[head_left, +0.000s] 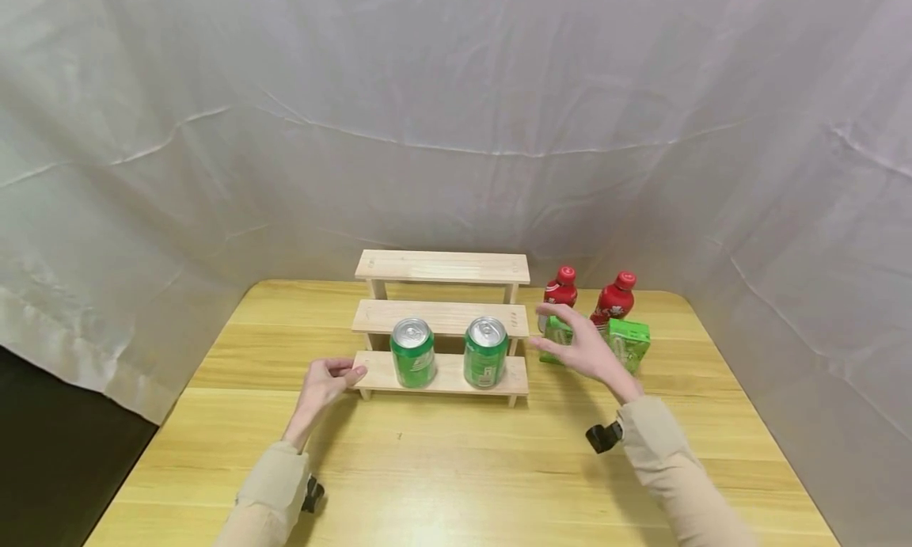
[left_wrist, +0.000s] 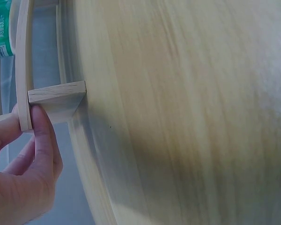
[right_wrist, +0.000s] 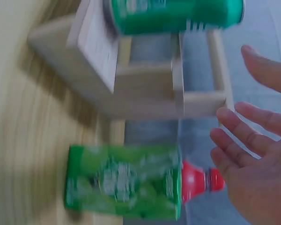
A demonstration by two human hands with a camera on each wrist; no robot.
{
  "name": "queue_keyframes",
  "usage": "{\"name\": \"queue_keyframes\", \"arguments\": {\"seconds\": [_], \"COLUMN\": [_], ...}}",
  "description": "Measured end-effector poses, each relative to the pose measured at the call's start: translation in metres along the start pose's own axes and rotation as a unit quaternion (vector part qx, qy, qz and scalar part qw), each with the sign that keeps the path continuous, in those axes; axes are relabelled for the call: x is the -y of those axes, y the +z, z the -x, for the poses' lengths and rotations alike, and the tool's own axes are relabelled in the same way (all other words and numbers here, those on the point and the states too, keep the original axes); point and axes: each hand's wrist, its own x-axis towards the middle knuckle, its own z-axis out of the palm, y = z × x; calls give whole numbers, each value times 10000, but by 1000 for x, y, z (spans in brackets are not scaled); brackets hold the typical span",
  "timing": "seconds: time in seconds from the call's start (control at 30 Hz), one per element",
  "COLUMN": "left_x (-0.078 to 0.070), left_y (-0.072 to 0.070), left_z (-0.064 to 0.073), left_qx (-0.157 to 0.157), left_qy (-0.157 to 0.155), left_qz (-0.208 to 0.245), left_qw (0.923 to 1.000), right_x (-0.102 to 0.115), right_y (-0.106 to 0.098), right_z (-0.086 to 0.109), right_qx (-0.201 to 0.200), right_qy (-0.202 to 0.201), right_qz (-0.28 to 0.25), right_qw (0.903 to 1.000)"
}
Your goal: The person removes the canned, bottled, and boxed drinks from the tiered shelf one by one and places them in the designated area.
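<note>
A three-tier wooden display stand (head_left: 449,318) stands towards the back of the table. On its lowest step are two green drink cans (head_left: 413,358), (head_left: 486,357), upright and apart. My left hand (head_left: 324,385) pinches the left end of that step, thumb on top and fingers beneath; the left wrist view shows the board (left_wrist: 24,70) between them. To the right of the stand, my right hand (head_left: 587,353) is spread with nothing in its grasp. It partly covers a green juice carton (head_left: 558,329), which stands upright in the right wrist view.
Behind the cartons are two red-capped bottles (head_left: 561,290), (head_left: 616,300). A second green carton (head_left: 628,341) stands right of my right hand. Pale curtains (head_left: 456,135) hang round the table (head_left: 442,468) at the back and sides.
</note>
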Motion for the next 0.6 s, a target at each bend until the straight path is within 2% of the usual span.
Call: {"name": "queue_keyframes", "arguments": {"seconds": [0.33, 0.47, 0.6], "left_x": [0, -1, -1], "left_y": [-1, 0, 1], "left_z": [1, 1, 1], "left_qx": [4, 4, -14], "left_qy": [25, -11, -57], "left_qz": [-99, -101, -72], "left_qw": [9999, 9999, 10000], "right_x": [24, 33, 39], "right_y": [40, 56, 68], "right_z": [8, 5, 1], "right_qx": [226, 86, -166], "right_qy": [78, 59, 98], "right_qz": [-1266, -1581, -1668], "right_qw": [9917, 9874, 9858]}}
